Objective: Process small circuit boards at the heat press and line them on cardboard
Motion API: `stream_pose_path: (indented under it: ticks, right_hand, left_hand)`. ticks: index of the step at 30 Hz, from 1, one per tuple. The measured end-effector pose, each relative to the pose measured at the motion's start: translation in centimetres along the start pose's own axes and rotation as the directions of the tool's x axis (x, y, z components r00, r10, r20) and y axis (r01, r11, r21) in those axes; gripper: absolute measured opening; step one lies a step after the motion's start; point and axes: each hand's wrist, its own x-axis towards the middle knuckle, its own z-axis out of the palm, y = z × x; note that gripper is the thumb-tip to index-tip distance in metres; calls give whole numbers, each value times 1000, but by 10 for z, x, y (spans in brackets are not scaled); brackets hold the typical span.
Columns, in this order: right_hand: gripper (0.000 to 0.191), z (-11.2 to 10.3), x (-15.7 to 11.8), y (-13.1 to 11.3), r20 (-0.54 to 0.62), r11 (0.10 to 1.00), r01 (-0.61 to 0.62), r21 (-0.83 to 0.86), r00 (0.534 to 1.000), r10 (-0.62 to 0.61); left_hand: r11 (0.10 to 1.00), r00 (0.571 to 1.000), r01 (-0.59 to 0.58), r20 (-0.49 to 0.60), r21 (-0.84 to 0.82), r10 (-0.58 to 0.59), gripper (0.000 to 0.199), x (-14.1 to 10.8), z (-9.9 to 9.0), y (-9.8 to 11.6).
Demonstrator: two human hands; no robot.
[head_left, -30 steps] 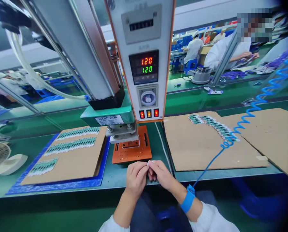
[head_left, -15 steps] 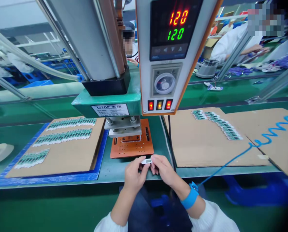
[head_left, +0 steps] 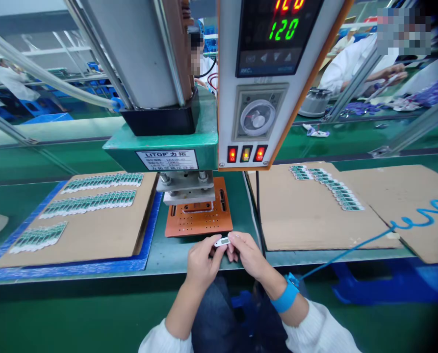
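In front of the press, a small white piece with a grey display window (head_left: 223,241) is pinched between both hands. My left hand (head_left: 201,262) grips its left end between thumb and fingers. At the right end, the thumb and forefinger of my right hand (head_left: 249,256) are closed on it, and the other fingers curl underneath. Just beyond the fingertips lies an orange plate (head_left: 200,226) with small holes. Above that plate hangs the metal press head (head_left: 189,185). A blue wrist strap (head_left: 285,297) circles my right wrist.
Rows of small green-and-white boards (head_left: 88,205) lie on cardboard (head_left: 101,238) at left. More boards (head_left: 338,189) rest on the right cardboard (head_left: 288,220). A blue coiled cord (head_left: 366,240) crosses the right side. The control box (head_left: 226,113) rises ahead. Co-workers sit beyond the bench.
The view has shifted slightly, with the press and control box higher in the picture. Both hands keep hold of the small white piece, its display window now showing more clearly.
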Motion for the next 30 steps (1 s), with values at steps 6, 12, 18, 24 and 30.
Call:
stream_pose_path:
  ticks: [6,12,18,24,30]
  right_hand:
    - [56,0,0,1,-11,1000,23,-6,1000,-23]
    - [55,0,-1,1,-19,999,41,-14,999,-41]
    - [54,-1,-1,3,-19,998,58,-13,998,-58]
    - [54,-2,-1,6,-13,998,62,-2,998,-62]
    - [54,-2,-1,6,-9,997,71,12,997,-71]
  left_hand:
    - [1000,1000,-2,5,-24,2,21,0,0,-1]
    - [1000,1000,-9,2,-18,9,20,0,-1,0]
    - [1000,1000,-24,2,-15,24,19,1,-1,0]
    - [1000,1000,-7,7,-16,8,19,-1,0,-1]
    - [999,1000,-15,10,-32,15,18,-2,0,-1]
